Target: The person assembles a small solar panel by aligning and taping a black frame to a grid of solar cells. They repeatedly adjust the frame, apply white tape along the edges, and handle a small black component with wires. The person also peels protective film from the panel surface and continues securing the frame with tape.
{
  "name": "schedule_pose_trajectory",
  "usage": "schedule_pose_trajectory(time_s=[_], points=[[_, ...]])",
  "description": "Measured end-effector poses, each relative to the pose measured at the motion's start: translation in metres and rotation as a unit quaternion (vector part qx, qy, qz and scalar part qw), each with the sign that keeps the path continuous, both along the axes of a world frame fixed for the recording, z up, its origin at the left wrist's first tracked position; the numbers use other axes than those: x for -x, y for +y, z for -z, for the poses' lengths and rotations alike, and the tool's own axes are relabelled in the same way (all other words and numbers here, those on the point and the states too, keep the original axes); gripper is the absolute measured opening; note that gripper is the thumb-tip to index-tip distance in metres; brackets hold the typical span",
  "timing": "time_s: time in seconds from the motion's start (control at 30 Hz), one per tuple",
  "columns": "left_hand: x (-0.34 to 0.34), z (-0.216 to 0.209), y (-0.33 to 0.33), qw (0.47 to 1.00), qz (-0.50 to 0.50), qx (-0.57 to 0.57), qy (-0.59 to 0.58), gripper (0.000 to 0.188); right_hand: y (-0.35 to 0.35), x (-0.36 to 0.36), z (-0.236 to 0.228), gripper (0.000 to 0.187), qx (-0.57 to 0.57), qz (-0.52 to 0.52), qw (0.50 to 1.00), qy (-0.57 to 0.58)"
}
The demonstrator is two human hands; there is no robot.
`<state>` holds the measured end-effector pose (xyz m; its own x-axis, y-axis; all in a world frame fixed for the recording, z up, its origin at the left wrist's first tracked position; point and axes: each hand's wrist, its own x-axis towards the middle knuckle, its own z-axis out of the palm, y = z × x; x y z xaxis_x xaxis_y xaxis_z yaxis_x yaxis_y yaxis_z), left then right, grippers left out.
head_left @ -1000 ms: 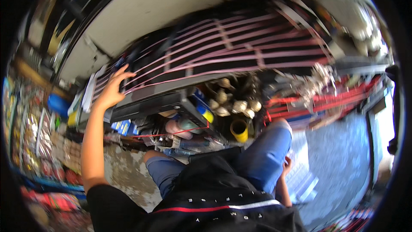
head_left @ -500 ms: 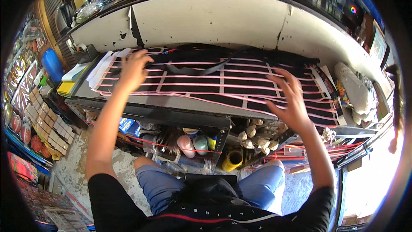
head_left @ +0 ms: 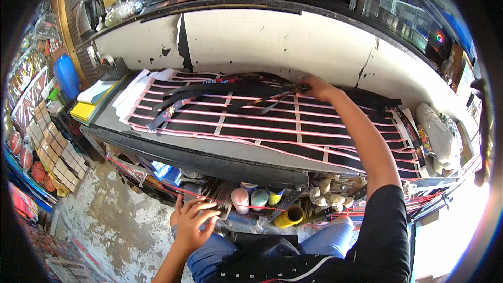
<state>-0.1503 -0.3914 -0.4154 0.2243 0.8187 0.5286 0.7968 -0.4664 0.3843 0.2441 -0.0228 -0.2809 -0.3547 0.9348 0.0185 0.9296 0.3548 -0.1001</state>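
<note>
My right hand [head_left: 317, 89] reaches to the back of the bench, its fingers closed on a bunch of black straps [head_left: 257, 92]. Some of these straps carry coloured print, and their loose ends trail leftward over the black sheets. Beneath them the flat black sheets [head_left: 262, 121], crossed by pink and pale strips, cover most of the grey bench top [head_left: 209, 149]. My left hand [head_left: 193, 225] is held above my lap, in front of the bench, with its fingers apart and nothing in it.
White paper sheets [head_left: 128, 91] and a yellow pad [head_left: 89, 110] lie at the bench's left end. A plastic-wrapped bundle [head_left: 437, 131] sits at the right end. On the shelf below are a yellow tube [head_left: 289, 216] and a pink roll [head_left: 240, 200]. A pale wall [head_left: 272, 36] rises behind.
My left hand has come off the sheets and down toward my lap. My right hand has moved back and left and taken hold of the black straps, which now spread farther left.
</note>
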Motion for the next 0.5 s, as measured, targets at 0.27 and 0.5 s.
schedule_pose_trajectory(time_s=[0.27,0.5], points=[[0.008,0.041,-0.044,0.995,-0.082,0.023,-0.055,0.012,0.004,0.0,-0.006,0.049,-0.049,-0.004,0.999,-0.015],[0.0,0.026,-0.041,0.998,-0.035,0.013,-0.058,0.013,0.006,-0.005,-0.019,0.045,-0.152,0.049,0.984,0.073]])
